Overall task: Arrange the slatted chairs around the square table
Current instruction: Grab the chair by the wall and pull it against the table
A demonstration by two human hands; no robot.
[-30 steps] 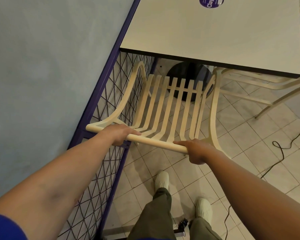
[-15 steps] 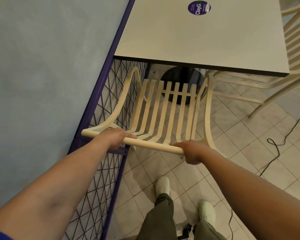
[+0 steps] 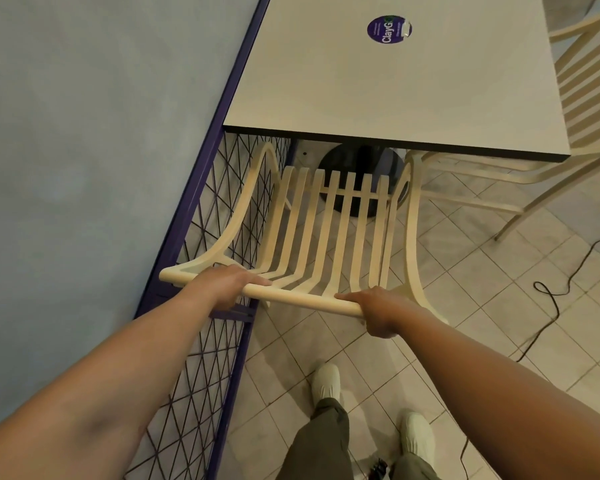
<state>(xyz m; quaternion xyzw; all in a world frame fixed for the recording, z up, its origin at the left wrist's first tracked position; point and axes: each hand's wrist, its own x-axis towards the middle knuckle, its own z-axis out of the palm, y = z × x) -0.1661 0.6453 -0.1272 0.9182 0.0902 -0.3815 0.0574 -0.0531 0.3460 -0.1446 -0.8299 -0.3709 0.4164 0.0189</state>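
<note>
Slatted chair (image 3: 326, 230), cream, seat front tucked under near edge of square table (image 3: 395, 91). L to R: purple mesh fence (image 3: 201, 341) just beside chair's L side; left hand (image 3: 226, 285) wrapped over top rail (image 3: 302, 299); right hand (image 3: 378, 311) clamped on same rail near its R end, hands apart. Second slatted chair (image 3: 586, 81) at table's R side; black cable (image 3: 551, 296) on tiled floor (image 3: 465, 271).

A purple mesh fence (image 3: 194, 393) lines the blue-grey wall (image 3: 84, 133); a black cable (image 3: 556, 311) crosses the tiled floor (image 3: 482, 271).
</note>
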